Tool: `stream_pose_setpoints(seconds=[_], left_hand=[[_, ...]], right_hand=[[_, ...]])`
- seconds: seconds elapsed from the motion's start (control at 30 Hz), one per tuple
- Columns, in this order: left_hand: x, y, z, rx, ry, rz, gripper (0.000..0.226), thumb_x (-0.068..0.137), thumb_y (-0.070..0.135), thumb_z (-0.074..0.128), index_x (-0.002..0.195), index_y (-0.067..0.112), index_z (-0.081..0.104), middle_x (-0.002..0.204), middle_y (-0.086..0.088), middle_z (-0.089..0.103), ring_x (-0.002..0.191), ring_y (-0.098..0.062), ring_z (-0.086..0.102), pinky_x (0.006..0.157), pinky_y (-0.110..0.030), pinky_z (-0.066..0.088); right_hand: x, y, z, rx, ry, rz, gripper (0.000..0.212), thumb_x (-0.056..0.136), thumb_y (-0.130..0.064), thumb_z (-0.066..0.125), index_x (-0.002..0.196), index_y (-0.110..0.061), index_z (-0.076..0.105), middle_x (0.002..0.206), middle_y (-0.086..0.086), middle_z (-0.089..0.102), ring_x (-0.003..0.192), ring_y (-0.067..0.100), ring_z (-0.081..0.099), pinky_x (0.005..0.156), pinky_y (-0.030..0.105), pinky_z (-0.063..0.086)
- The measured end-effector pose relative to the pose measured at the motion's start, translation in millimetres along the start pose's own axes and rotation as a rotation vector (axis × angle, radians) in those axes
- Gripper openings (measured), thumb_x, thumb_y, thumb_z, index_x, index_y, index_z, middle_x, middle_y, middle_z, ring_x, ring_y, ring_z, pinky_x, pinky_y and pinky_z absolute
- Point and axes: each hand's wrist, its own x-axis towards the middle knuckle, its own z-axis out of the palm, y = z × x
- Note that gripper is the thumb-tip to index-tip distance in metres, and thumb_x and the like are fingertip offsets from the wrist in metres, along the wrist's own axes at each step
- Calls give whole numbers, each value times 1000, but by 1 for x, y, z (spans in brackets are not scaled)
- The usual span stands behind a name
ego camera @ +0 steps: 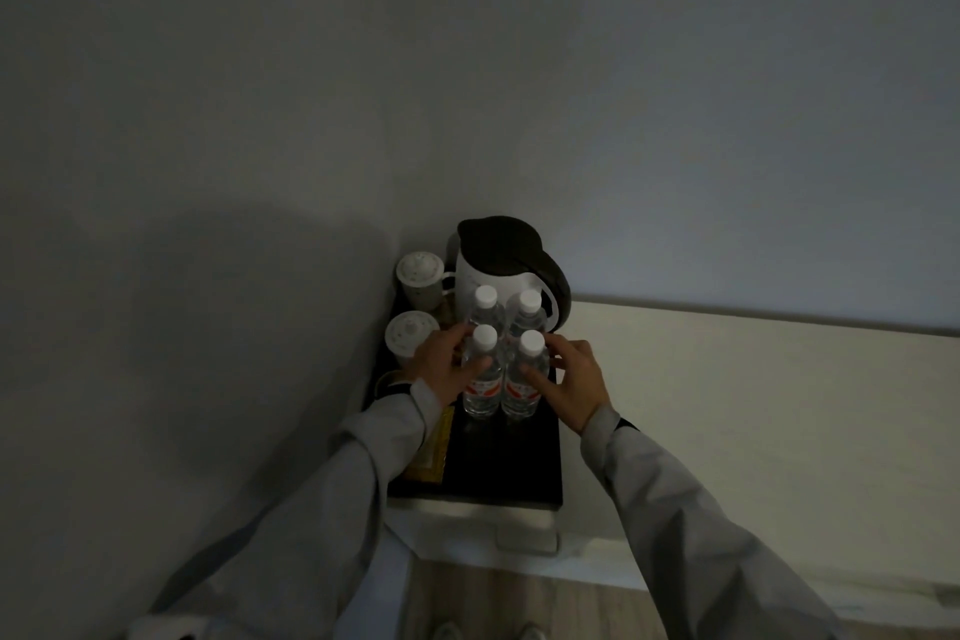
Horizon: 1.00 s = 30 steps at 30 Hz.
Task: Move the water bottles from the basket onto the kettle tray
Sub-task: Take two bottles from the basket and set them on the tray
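Observation:
Several clear water bottles with white caps stand upright in a tight block on the black kettle tray [524,473], in front of the white kettle [493,270]. My left hand [447,366] wraps the front left bottle [482,379], thumb across its front. My right hand [574,379] rests against the front right bottle [523,382], fingers curled on its right side and thumb on its front. The two rear bottles [511,309] stand just behind, untouched. No basket is in view.
Two white lidded cups [418,276] stand at the tray's left side, close to the wall. A yellow packet [434,447] lies on the tray under my left sleeve. The tray sits on a white cabinet top [467,525] in a dim wall corner.

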Motion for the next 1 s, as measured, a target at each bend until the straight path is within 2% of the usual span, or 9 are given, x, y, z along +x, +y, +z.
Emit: stream_pose_setpoints(seconds=[0.27, 0.43, 0.7, 0.83, 1.0], left_hand=[[-2, 0, 0, -10, 6, -10, 46, 82, 30, 74, 122, 14, 57, 113, -12, 67, 100, -27, 65, 86, -44, 55], [-3, 0, 0, 6, 17, -1, 46, 82, 31, 74, 121, 13, 58, 113, -12, 68, 99, -28, 65, 84, -42, 54], [-3, -1, 0, 8, -2, -27, 47, 82, 34, 73, 123, 18, 57, 116, -9, 66, 100, -24, 64, 81, -31, 48], [-5, 2, -2, 36, -3, -22, 46, 82, 35, 72, 123, 17, 57, 115, -9, 67, 100, -26, 65, 83, -38, 54], [-9, 4, -6, 28, 0, -34, 46, 83, 41, 70, 122, 22, 57, 111, -7, 65, 100, -24, 63, 86, -42, 55]], right_hand=[[0, -2, 1, -10, 7, 2, 48, 84, -30, 75, 127, -18, 58, 113, 16, 53, 99, 13, 50, 93, 25, 47], [0, -1, 1, -20, 7, 9, 48, 83, -30, 75, 126, -18, 59, 113, 17, 52, 105, 23, 55, 92, 26, 48], [-2, -3, -1, -16, 2, 21, 47, 83, -31, 75, 126, -19, 59, 113, 16, 52, 105, 25, 57, 94, 30, 50], [-2, -5, -3, -12, 9, 26, 46, 83, -32, 75, 125, -20, 59, 113, 14, 51, 102, 25, 60, 91, 23, 47], [-5, -12, -8, -22, 12, 22, 45, 83, -34, 75, 123, -25, 58, 113, 14, 51, 102, 26, 61, 95, 33, 52]])
